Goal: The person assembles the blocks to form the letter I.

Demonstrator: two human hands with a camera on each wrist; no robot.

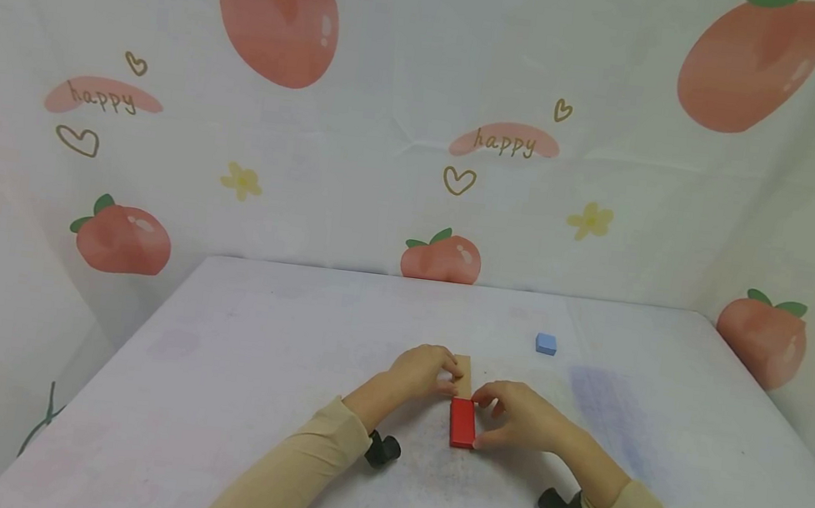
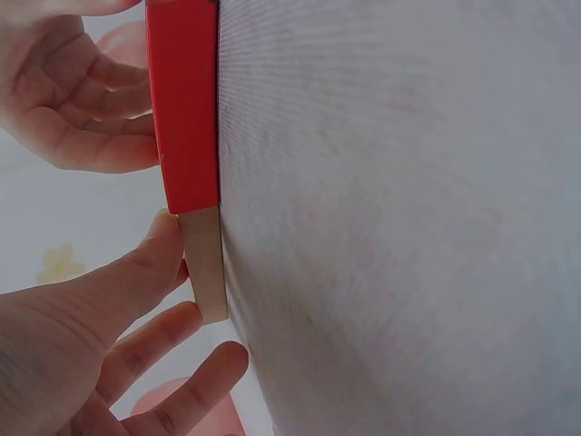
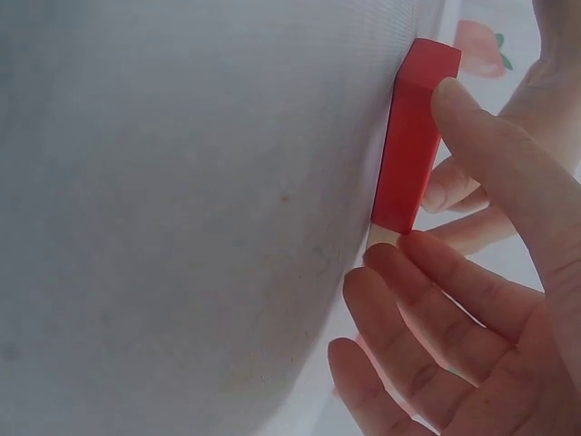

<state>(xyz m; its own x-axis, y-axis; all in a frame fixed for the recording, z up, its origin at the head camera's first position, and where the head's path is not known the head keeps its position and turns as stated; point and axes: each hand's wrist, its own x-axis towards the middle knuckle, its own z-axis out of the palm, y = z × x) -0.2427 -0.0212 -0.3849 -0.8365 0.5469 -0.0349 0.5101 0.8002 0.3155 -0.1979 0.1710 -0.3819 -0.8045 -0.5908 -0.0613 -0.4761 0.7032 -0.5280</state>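
A red rectangular block [image 1: 463, 425] lies flat on the table, end to end with a plain wooden block [image 1: 465, 378] just beyond it. My left hand [image 1: 424, 371] holds the wooden block from its left side, thumb near the joint and fingers toward the far end, as the left wrist view shows the wooden block [image 2: 207, 263]. From the right, my right hand [image 1: 528, 419] grips the red block lengthwise. Its thumb [image 3: 463, 113] touches the near end and its index finger reaches the far end, where the blocks meet. Any gap at that joint is too small to tell.
A small blue block [image 1: 546, 344] sits farther back on the right of the white table [image 1: 253, 354]. Black wrist-camera mounts [image 1: 383, 450] hang under both wrists. A printed cloth [image 1: 390, 76] with peaches and hearts hangs behind the table.
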